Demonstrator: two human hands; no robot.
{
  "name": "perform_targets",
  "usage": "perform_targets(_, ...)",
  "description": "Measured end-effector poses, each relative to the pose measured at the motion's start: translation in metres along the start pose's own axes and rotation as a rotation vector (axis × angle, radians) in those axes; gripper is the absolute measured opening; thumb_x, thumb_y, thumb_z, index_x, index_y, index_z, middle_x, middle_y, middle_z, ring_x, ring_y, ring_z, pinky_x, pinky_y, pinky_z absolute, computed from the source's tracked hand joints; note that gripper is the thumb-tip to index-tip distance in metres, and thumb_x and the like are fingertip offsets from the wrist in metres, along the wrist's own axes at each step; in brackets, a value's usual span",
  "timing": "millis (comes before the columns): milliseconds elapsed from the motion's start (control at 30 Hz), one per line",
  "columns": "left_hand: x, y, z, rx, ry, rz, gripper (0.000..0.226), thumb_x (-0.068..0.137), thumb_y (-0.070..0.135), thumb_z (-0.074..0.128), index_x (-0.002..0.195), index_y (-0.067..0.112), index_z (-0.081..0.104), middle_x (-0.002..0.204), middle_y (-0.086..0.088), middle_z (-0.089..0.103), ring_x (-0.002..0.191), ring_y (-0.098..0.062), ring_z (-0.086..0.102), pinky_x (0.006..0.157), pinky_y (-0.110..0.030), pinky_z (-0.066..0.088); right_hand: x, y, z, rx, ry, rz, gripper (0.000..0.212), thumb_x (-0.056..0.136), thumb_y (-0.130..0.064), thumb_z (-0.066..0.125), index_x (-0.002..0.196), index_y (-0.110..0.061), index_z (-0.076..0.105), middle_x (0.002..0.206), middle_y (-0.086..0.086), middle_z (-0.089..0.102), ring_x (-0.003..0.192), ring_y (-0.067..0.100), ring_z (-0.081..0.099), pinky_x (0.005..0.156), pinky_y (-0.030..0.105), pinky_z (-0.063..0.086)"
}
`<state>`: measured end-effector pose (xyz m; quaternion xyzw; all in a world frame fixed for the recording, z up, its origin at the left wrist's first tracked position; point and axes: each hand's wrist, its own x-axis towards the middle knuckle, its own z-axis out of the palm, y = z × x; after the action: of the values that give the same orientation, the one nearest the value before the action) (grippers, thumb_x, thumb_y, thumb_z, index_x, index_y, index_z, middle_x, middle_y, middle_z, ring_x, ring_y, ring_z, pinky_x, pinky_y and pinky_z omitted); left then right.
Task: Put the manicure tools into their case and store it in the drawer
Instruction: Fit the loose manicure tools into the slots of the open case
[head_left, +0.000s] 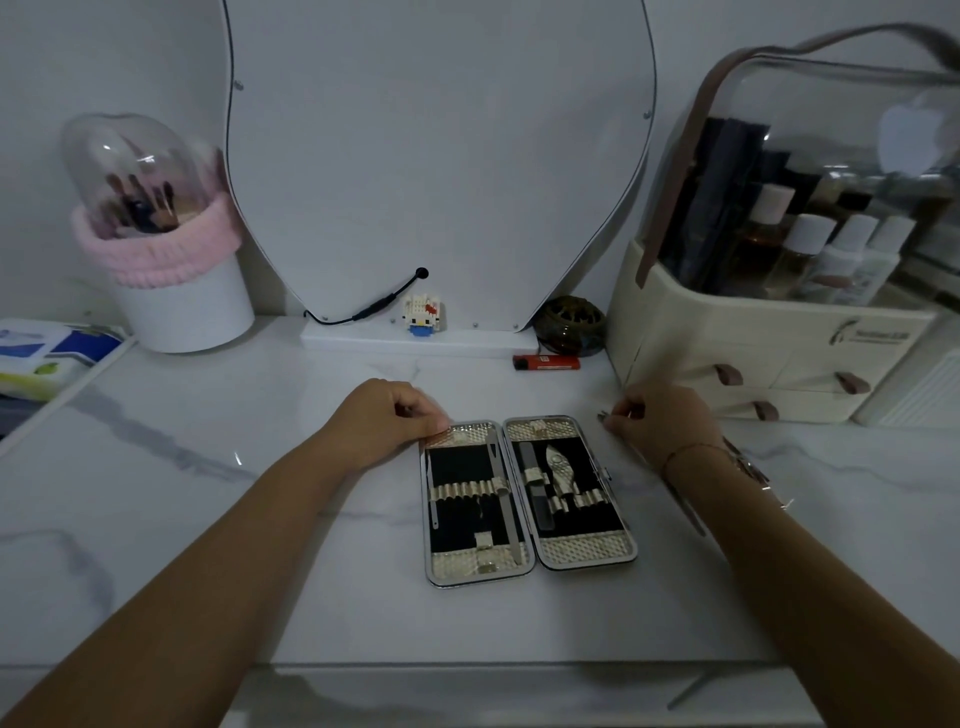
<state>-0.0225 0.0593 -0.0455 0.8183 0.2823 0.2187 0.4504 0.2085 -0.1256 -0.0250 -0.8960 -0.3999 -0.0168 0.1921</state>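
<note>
Manicure case (530, 499), metal-rimmed, open flat; left hand (384, 421) curled at its 11 o'clock, grip unclear; right hand (662, 423), 2 o'clock, pinches slim metal tool (602, 415).

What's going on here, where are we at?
A person is packing a manicure case, which lies open flat on the marble table. A few tools, including the nippers and a file, already sit in their loops; several loops are empty. The right hand pinches a small metal tool just right of the case. The left hand rests with curled fingers at the case's top left corner; whether it grips anything is unclear. The organiser's drawers look closed.
</note>
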Motion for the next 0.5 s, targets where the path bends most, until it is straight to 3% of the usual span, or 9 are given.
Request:
perform_targets(267,0.0009,-0.0009,0.0005,0.014,-0.001,-0.006,0.014,0.073,0.021,0.077,0.065,0.031,0.072,0.071,0.011,0.072,0.072,-0.008,0.063,0.072,-0.024,0.048,-0.0009,0.0037,0.0069,0.054,0.072,-0.040,0.011,0.079,-0.028,0.065,0.080,-0.018,0.070,0.088,0.004,0.065,0.084,0.021,0.058,0.070,0.028,0.045)
perform_targets(400,0.0008,-0.0020,0.0004,0.006,-0.007,-0.006,0.013,0.074,0.021,0.077,0.066,0.031,0.072,0.068,0.014,0.071,0.068,-0.002,0.062,0.069,-0.019,0.047,-0.0015,0.0031,0.0082,-0.015,0.088,-0.108,0.015,0.082,-0.027,0.062,0.082,-0.013,0.068,0.086,0.005,0.060,0.077,0.018,0.051,0.066,0.026,0.036)
perform_targets(500,0.0010,-0.0015,0.0007,0.001,-0.003,-0.004,0.015,0.074,0.020,0.077,0.065,0.031,0.071,0.067,0.015,0.071,0.068,-0.002,0.062,0.069,-0.019,0.047,-0.0006,0.0027,0.0055,-0.035,0.089,-0.147,0.014,0.082,-0.026,0.063,0.079,-0.012,0.067,0.086,0.004,0.057,0.079,0.023,0.057,0.065,0.026,0.035)
